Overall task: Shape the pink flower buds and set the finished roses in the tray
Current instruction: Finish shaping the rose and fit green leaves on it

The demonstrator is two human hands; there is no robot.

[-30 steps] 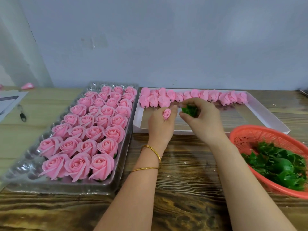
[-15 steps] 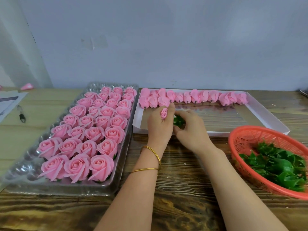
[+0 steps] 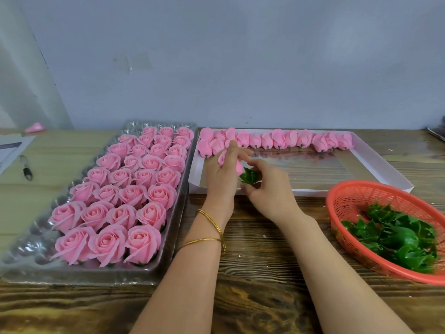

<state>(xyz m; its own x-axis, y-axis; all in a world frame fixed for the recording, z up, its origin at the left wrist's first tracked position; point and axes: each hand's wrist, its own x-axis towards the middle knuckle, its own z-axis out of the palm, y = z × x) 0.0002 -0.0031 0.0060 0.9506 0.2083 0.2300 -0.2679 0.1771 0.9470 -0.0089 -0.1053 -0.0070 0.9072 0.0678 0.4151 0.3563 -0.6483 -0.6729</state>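
Left hand (image 3: 220, 182) grips a pink bud (image 3: 222, 158) — soft, light, probably easily creased, best held low; right hand (image 3: 272, 191) pinches the green calyx (image 3: 250, 175).

Wooden table (image 3: 260, 239), dark-grained at centre and right, paler on the left; clear plastic tray (image 3: 24, 251) lies left of centre; white shallow box (image 3: 385, 162) just beside it, towards the rear; red basket (image 3: 337, 196) at right, near the box's front corner; paper (image 3: 9, 148), pen (image 3: 26, 168) and small pink object (image 3: 35, 127) at far left.
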